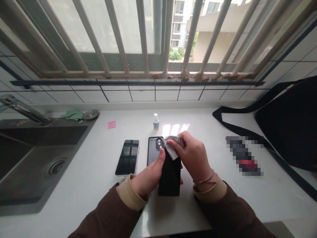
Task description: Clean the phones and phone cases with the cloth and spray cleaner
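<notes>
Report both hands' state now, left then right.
Left hand: closed, holding a black phone.
Right hand: closed, pinching a grey cloth against that phone.

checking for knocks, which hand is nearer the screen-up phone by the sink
Left. The left hand sits just right of the screen-up phone, apart from it, holding the black phone. The right hand is farther right, past the black phone, pinching a grey cloth.
</notes>
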`<state>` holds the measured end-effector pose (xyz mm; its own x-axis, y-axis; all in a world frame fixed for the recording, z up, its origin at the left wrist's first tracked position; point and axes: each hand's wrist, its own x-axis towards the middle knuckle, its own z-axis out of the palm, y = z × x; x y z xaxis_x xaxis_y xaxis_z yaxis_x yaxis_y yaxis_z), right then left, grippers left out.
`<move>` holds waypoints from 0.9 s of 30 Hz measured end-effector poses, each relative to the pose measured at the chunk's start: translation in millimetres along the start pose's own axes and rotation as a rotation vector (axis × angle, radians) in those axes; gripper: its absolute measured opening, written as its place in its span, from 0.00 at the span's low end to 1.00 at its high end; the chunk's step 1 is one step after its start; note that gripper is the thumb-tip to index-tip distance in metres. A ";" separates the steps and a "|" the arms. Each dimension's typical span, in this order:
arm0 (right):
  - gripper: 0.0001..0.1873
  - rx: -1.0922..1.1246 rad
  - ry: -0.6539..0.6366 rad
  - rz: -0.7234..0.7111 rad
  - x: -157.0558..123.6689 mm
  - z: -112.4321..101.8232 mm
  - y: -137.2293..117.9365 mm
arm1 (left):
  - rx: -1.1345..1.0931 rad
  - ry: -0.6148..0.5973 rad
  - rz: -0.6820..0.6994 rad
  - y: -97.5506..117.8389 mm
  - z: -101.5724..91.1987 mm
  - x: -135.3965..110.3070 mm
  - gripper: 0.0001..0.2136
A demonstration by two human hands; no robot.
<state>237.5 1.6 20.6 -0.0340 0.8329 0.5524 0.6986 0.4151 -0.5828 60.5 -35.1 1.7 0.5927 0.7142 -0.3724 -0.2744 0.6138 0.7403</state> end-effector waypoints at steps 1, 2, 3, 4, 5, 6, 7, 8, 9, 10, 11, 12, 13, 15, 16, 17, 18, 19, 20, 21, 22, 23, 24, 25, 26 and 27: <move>0.21 -0.030 0.016 0.019 0.9 -0.1 1.6 | -0.038 -0.032 -0.032 1.8 2.3 -0.7 0.43; 0.20 -0.056 0.026 0.040 1.9 -0.3 3.2 | -0.073 -0.059 -0.067 3.5 3.5 -0.9 0.43; 0.20 -0.078 0.034 0.062 3.0 -0.6 4.7 | -0.097 -0.081 -0.105 5.0 3.8 -0.8 0.44; 0.20 -0.097 0.045 0.086 4.1 -1.2 6.0 | -0.112 -0.098 -0.138 6.4 3.4 -0.5 0.45; 0.20 -0.111 0.062 0.108 5.3 -2.1 7.0 | -0.122 -0.108 -0.159 7.9 2.5 -0.3 0.45; 0.20 -0.116 0.084 0.130 6.4 -3.4 7.7 | -0.133 -0.116 -0.167 9.5 1.4 -0.2 0.46; 0.20 -0.103 0.109 0.151 7.2 -5.1 8.1 | -0.146 -0.122 -0.164 11.4 0.5 -0.1 0.46; 0.21 -0.063 0.131 0.168 7.8 -7.1 8.3 | -0.165 -0.117 -0.150 13.5 0.0 -0.1 0.47; 0.21 0.008 0.139 0.179 8.0 -9.4 8.2 | -0.186 -0.097 -0.123 15.9 -0.2 -0.1 0.47; 0.21 0.112 0.126 0.182 7.8 -11.8 7.9 | -0.205 -0.063 -0.088 18.4 0.1 0.0 0.47; 0.21 0.240 0.089 0.171 7.1 -14.2 7.4 | -0.222 -0.019 -0.053 20.9 0.6 0.4 0.46; 0.21 0.383 0.028 0.146 6.2 -16.5 6.7 | -0.239 0.038 -0.009 23.3 1.2 1.0 0.45; 0.22 0.530 -0.057 0.112 5.1 -18.4 5.9 | -0.261 0.104 0.038 25.6 1.7 1.8 0.43; 0.25 0.788 -0.266 0.033 3.1 -20.6 4.0 | -0.318 0.241 0.134 29.1 1.8 3.8 0.38; 0.26 0.871 -0.365 -0.003 2.6 -20.8 3.2 | -0.344 0.299 0.168 30.3 1.4 4.9 0.37; 0.27 0.912 -0.444 -0.032 2.5 -20.2 2.6 | -0.364 0.338 0.190 31.1 0.7 5.7 0.36; 0.28 0.911 -0.497 -0.055 2.7 -19.1 2.2 | -0.375 0.356 0.202 31.4 0.0 6.5 0.35; 0.28 0.868 -0.524 -0.073 3.3 -17.5 2.3 | -0.378 0.350 0.203 31.5 -0.5 7.0 0.36; 0.28 0.793 -0.527 -0.086 4.0 -15.6 2.8 | -0.379 0.328 0.205 31.3 -0.7 7.3 0.36; 0.28 0.698 -0.516 -0.093 4.8 -13.5 3.7 | -0.381 0.294 0.205 30.8 -0.5 7.5 0.36; 0.28 0.599 -0.500 -0.096 5.6 -11.4 4.9 | -0.384 0.255 0.203 30.3 0.2 7.6 0.36; 0.28 0.506 -0.480 -0.094 6.3 -9.4 6.5 | -0.384 0.220 0.201 29.6 1.0 7.6 0.35; 0.28 0.423 -0.457 -0.087 6.9 -7.6 8.1 | -0.382 0.189 0.197 28.9 1.9 7.5 0.35; 0.28 0.357 -0.432 -0.076 7.4 -6.0 9.8 | -0.374 0.162 0.187 28.1 2.7 7.3 0.34; 0.28 0.308 -0.407 -0.062 7.8 -4.8 11.4 | -0.360 0.142 0.171 27.4 3.2 7.0 0.35; 0.28 0.272 -0.380 -0.042 8.2 -4.0 12.7 | -0.341 0.129 0.145 26.5 3.3 6.6 0.36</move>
<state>249.0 12.3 20.1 -0.3529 0.8671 0.3516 0.4797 0.4903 -0.7276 59.6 -15.1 20.7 0.4355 0.8248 -0.3606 -0.5972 0.5645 0.5699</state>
